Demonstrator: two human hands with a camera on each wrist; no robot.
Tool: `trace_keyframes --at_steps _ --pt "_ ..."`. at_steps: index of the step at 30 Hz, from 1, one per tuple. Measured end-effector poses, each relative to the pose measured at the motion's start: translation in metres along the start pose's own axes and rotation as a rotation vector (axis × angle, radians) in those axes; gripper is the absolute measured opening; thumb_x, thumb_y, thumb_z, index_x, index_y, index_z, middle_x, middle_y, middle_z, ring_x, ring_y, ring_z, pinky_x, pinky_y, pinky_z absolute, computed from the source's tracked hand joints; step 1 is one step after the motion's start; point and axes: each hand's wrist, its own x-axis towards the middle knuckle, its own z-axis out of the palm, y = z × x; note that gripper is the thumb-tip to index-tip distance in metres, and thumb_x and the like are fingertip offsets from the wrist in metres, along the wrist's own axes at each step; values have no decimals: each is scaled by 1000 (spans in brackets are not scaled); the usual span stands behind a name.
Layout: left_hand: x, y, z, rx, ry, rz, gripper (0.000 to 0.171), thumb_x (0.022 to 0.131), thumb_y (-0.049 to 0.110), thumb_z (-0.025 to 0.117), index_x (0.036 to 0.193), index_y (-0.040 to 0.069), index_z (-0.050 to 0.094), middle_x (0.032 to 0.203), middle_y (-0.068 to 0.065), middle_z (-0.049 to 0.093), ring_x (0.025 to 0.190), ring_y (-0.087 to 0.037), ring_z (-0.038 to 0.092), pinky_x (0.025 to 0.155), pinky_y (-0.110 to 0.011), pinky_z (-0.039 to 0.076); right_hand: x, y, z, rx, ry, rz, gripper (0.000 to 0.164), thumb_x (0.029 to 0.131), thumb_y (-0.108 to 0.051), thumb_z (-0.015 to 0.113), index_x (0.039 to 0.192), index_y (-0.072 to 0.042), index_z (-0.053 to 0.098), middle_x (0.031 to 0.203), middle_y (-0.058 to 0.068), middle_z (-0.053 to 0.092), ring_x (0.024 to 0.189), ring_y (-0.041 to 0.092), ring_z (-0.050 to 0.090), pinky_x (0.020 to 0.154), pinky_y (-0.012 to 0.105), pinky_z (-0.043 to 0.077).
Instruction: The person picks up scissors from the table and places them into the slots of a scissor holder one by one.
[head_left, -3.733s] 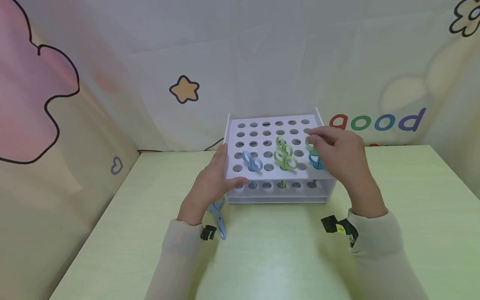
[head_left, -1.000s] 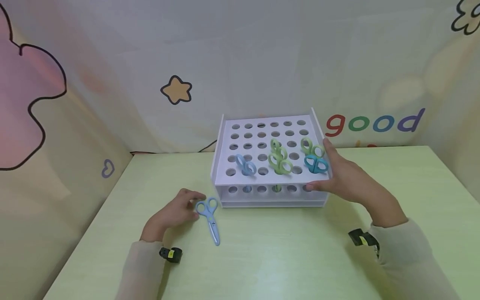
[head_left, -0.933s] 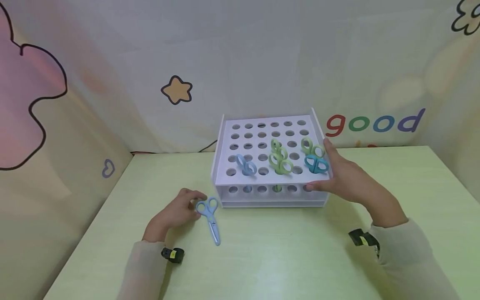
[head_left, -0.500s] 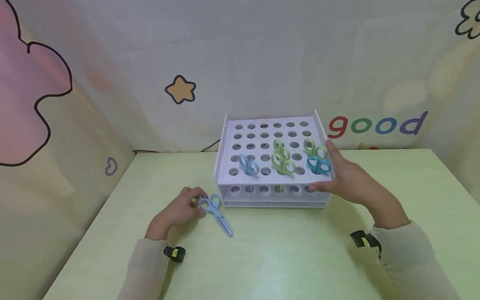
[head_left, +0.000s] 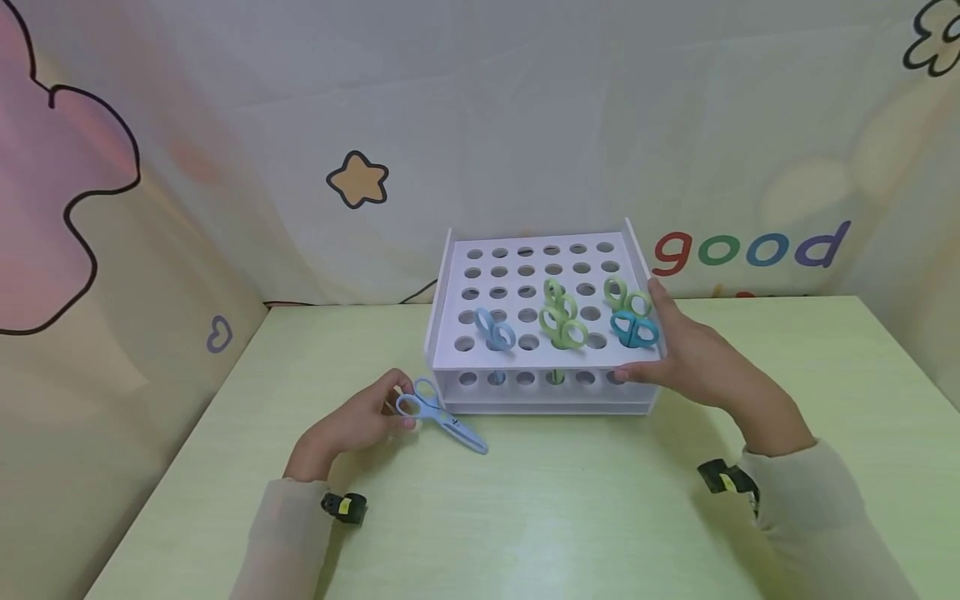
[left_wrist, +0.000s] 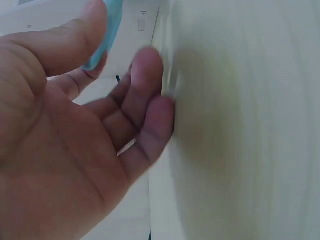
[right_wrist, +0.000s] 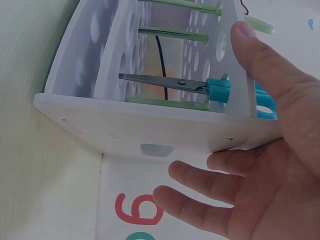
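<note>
My left hand [head_left: 363, 421] pinches light blue scissors [head_left: 459, 429] by a handle ring, beside the front left corner of a white rack [head_left: 540, 363]. Their closed blades point right and toward me, low over the table. In the left wrist view, the thumb and a fingertip meet on the blue handle [left_wrist: 111, 32]. My right hand [head_left: 697, 358] grips the rack's right side, thumb at the front edge. Light blue scissors [head_left: 504, 336], green scissors [head_left: 573, 333] and teal scissors [head_left: 634, 330] stand handles-up in its holes. The right wrist view shows teal scissors' blades [right_wrist: 155, 80] passing through both tiers.
The pale wooden tabletop [head_left: 555, 508] runs up to a printed cloth backdrop [head_left: 510, 108]. A thin dark cable [head_left: 418, 291] lies behind the rack. More green handles [head_left: 627, 296] stand behind the teal pair. Black wrist cameras [head_left: 345, 507] sit at both cuffs.
The left hand left the rack for the loose blue scissors and took hold of them; their blades have swung rightward. The right hand moved from the handles to the rack's right side.
</note>
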Motion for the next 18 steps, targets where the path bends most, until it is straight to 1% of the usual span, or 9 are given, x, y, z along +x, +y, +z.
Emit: trace_keyframes --at_steps 2,5,7,11,15,18 --pt "0 1 -1 -76 -22 18 29 98 3 65 117 6 43 98 -12 60 87 -26 62 79 -39 51 0 0 0 1 0 0 142 72 -65 82 160 -18 -19 142 25 42 116 40 48 99 60 42" --pt "0 1 -2 -185 -40 30 29 100 -1 60 120 5 41 98 -17 62 85 -31 67 80 -42 55 -1 0 0 3 -4 3 142 71 -65 82 160 -17 -19 142 25 42 115 40 48 99 60 42" --pt "0 2 -3 -219 -36 44 29 101 0 58 122 6 39 99 -20 63 87 -34 69 82 -43 56 -1 -1 0 5 -5 3 142 72 -64 82 160 -16 -19 142 25 42 115 40 48 99 60 42" --pt "1 4 -4 -260 4 64 31 104 0 52 129 9 36 103 -23 65 88 -38 70 84 -44 55 -2 -1 -1 11 -5 3 142 72 -64 82 160 -17 -19 141 25 42 115 40 48 99 60 42" --pt "1 7 -4 -308 69 112 33 105 -6 45 134 5 33 104 -25 67 89 -38 71 85 -43 55 -2 -2 -1 19 -7 3 142 72 -63 82 160 -18 -19 141 24 43 116 40 48 99 60 42" --pt "1 11 -5 -317 129 146 33 104 -10 42 134 1 33 98 -24 68 87 -38 72 84 -42 56 -1 -1 -1 22 -5 4 141 72 -63 82 160 -18 -19 143 25 41 116 40 47 99 60 42"
